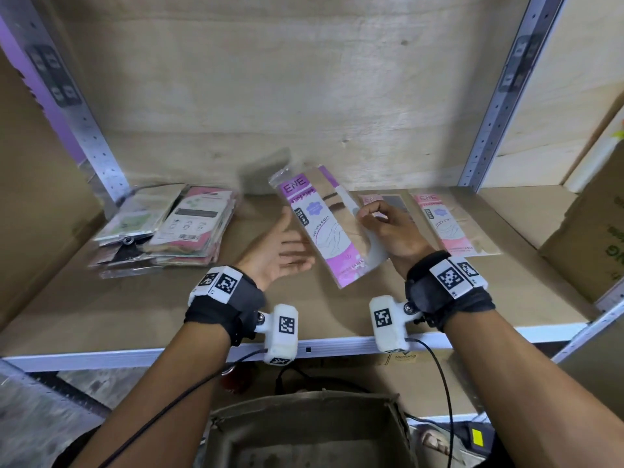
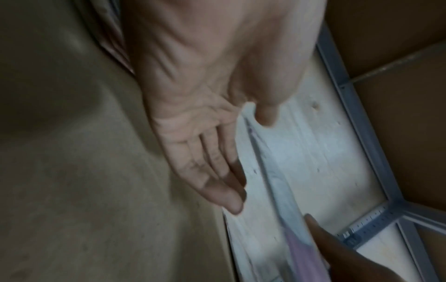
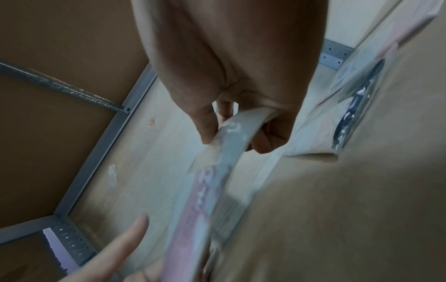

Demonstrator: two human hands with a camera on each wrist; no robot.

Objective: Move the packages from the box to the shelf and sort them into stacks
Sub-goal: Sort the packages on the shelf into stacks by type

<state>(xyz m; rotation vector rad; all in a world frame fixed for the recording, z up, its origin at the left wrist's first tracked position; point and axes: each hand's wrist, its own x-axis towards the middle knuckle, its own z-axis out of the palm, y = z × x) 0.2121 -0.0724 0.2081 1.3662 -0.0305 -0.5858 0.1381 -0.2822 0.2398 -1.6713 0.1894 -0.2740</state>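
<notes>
A purple-and-white package point(image 1: 324, 231) is tilted up above the middle of the shelf point(image 1: 169, 319). My right hand point(image 1: 371, 214) pinches its right edge between thumb and curled fingers; the right wrist view shows this grip point(image 3: 231, 137) on the bent package point(image 3: 202, 192). My left hand point(image 1: 290, 248) is open, palm up, at the package's left edge; whether it touches is unclear. In the left wrist view the straight fingers point(image 2: 217, 158) lie beside the package's edge point(image 2: 277, 181). Pink packages point(image 1: 445, 224) lie flat on the right. A mixed stack point(image 1: 165, 228) lies on the left. The box point(image 1: 304, 430) stands below me.
Metal uprights point(image 1: 94, 136) point(image 1: 499, 96) frame the shelf bay, with a wooden back panel behind. A large cardboard carton point(image 1: 591, 241) stands at the right end. Bare shelf surface lies along the front edge between the stacks. Cables hang from my wrists.
</notes>
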